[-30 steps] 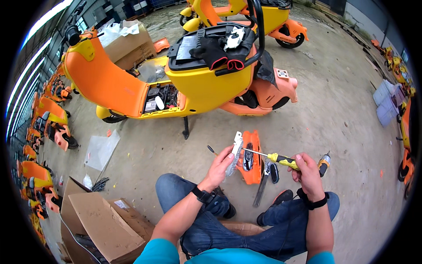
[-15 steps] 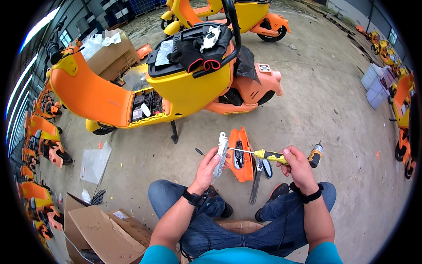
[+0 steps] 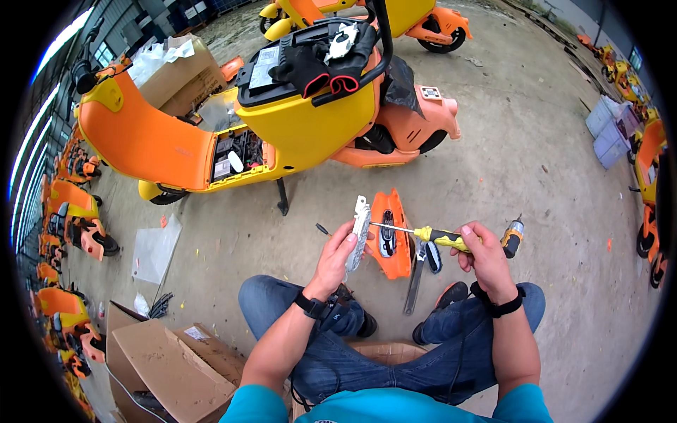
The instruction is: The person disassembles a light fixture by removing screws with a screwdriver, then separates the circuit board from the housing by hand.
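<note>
My left hand (image 3: 330,264) holds up a narrow white part (image 3: 358,238) with a pale, ribbed face and a tab at its top. In my right hand (image 3: 489,262) is a screwdriver (image 3: 438,237) with a yellow and black handle, its shaft running left to the part. The tip meets or nearly meets the part's right side; exact contact is too small to tell. Behind the shaft, an orange plastic cover (image 3: 400,265) with a dark and silver insert lies on the floor. A wrench (image 3: 414,289) and a small dark oval piece (image 3: 433,258) lie beside it.
A cordless drill (image 3: 513,240) lies right of my right hand. Ahead stands a yellow and orange scooter (image 3: 303,134) with black gloves (image 3: 303,76) on top and its floorboard open. Cardboard boxes (image 3: 166,363) are at lower left, a clear sheet (image 3: 154,254) above them.
The whole view has shifted slightly, with the floor items a little higher in the picture. Both hands keep nearly the same hold on the white part and the screwdriver.
</note>
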A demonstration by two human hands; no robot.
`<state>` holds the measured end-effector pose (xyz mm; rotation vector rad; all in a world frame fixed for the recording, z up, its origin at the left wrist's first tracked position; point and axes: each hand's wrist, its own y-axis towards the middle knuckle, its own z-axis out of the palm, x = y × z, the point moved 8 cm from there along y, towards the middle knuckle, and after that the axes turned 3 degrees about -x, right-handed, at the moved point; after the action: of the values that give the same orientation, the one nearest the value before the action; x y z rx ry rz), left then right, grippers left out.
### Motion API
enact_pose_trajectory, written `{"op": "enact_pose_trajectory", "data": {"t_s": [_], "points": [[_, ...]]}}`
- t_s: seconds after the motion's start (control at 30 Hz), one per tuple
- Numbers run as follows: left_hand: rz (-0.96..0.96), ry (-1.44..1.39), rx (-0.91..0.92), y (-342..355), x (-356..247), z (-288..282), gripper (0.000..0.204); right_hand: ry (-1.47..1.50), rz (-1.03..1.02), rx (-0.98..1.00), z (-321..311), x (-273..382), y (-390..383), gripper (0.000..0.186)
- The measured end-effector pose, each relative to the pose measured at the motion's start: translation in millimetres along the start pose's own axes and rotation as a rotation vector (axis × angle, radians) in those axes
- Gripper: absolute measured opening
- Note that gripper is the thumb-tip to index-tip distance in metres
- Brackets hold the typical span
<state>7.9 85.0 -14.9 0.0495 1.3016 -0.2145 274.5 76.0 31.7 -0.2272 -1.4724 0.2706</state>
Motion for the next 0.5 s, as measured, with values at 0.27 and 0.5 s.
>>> {"op": "enact_pose_trajectory", "data": {"t_s": [0.27, 0.5], "points": [[0.010, 0.038, -0.020, 3.4, 2.6, -3.6, 0.047, -0.006, -0.002, -0.033, -2.5, -5.2, 3.1, 0.024], [-0.001, 0.063, -0.034, 1.5, -0.9, -1.6, 0.043, -0.070, -0.023, -0.020, -0.8, -5.2, 4.0, 0.027]]}}
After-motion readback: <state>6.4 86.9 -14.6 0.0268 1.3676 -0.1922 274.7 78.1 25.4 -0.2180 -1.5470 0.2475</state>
